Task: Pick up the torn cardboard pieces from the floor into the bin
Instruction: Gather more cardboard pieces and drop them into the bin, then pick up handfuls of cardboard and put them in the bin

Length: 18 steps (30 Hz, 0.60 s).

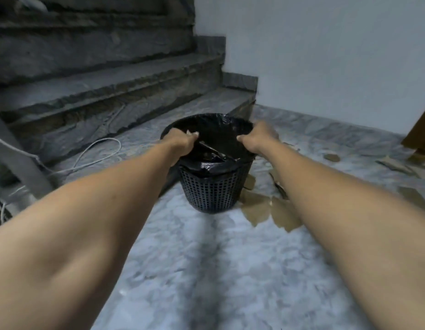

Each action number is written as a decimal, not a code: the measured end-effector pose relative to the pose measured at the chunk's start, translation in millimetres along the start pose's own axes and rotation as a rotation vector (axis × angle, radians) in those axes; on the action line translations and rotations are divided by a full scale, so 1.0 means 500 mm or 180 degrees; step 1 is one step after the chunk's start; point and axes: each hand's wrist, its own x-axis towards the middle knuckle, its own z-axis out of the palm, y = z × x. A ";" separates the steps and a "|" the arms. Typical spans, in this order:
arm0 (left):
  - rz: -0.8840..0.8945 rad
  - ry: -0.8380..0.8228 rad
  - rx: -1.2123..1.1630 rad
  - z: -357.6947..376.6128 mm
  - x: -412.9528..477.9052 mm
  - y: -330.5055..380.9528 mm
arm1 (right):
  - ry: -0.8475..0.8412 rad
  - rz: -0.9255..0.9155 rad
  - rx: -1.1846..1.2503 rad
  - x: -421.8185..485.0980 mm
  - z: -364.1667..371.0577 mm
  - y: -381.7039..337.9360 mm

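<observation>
Indoor stair landing, probably in a home or small residential building. Noted:
- a flight of dark grey stone steps (99, 91) with rough edges
- a polished grey-veined marble floor (206, 270)
- a plain white plastered wall (325, 55) with stone skirting (240, 81)
- a loose white cable (99, 148) trailing by the lowest step
- a brown wooden edge (421, 129) at far right
- a plastic mesh waste bin (214, 191) with a black liner

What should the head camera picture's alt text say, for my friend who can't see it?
The left hand and right hand grip the rim of a black-lined bin. Torn cardboard lies on the floor to its right, and stairs rise on the left.
</observation>
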 end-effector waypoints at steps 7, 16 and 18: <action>-0.0915 0.0095 -0.0955 0.063 -0.073 -0.005 | -0.1628 0.1296 0.2506 0.000 0.056 0.086; -0.0345 0.0518 -0.1326 0.193 -0.059 0.272 | -0.1110 0.1119 0.4223 0.094 -0.133 0.229; -0.0294 0.0276 -0.1328 0.272 -0.081 0.368 | -0.0716 0.1104 0.4560 0.131 -0.199 0.307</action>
